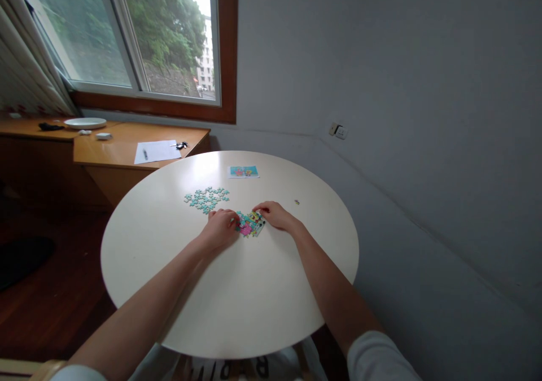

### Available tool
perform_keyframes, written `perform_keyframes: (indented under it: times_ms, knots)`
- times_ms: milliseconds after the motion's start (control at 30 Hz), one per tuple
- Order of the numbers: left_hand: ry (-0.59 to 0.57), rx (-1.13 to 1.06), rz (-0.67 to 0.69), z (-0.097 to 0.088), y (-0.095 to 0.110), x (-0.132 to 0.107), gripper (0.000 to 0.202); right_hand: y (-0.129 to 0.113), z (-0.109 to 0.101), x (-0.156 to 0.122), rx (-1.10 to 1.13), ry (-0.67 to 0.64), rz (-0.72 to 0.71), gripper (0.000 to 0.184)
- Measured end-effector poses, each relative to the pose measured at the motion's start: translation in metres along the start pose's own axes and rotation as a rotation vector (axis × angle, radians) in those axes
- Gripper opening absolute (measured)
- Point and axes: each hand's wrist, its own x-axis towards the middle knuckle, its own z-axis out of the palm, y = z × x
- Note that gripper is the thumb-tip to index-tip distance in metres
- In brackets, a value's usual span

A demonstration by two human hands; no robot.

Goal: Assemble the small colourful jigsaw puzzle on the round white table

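A partly joined jigsaw puzzle [247, 227], with pink, yellow and teal areas, lies on the round white table [245, 296] between my hands. At its left edge, my left hand [222, 224] is closed, with curled fingers touching the puzzle. My right hand [275, 215] reaches over the upper right edge, index finger and thumb bent together on the yellow part. Both hands partly cover the puzzle's edges, so any single piece under the fingertips is hidden. Loose teal puzzle pieces [206, 199] lie spread out beyond my left hand.
A small picture card [243, 171] lies near the table's far edge. One small loose piece [297, 202] sits right of my right hand. Behind, a wooden desk [121, 144] holds a paper sheet [157, 151], keys [182, 145] and a white plate [85, 123]. A wall stands close on the right.
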Motion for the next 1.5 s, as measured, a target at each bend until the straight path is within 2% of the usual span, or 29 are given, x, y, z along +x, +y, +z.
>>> perform_keyframes:
  times_ms: [300,467,1300,1500]
  knots:
    - [0.056,-0.094,0.037,0.004,-0.002,0.0,0.031,-0.002,-0.001,0.0,-0.066,-0.011,-0.003,0.032]
    - [0.056,-0.12,0.065,0.004,0.001,-0.001,0.031,-0.006,-0.005,-0.002,-0.031,0.0,0.052,0.03]
    - [0.057,-0.098,-0.006,0.005,0.0,-0.002,0.032,-0.009,-0.011,-0.007,-0.081,-0.002,0.093,0.024]
    - [0.05,-0.076,0.004,0.01,-0.008,0.0,0.034,-0.012,-0.016,-0.009,-0.095,-0.017,0.105,0.021]
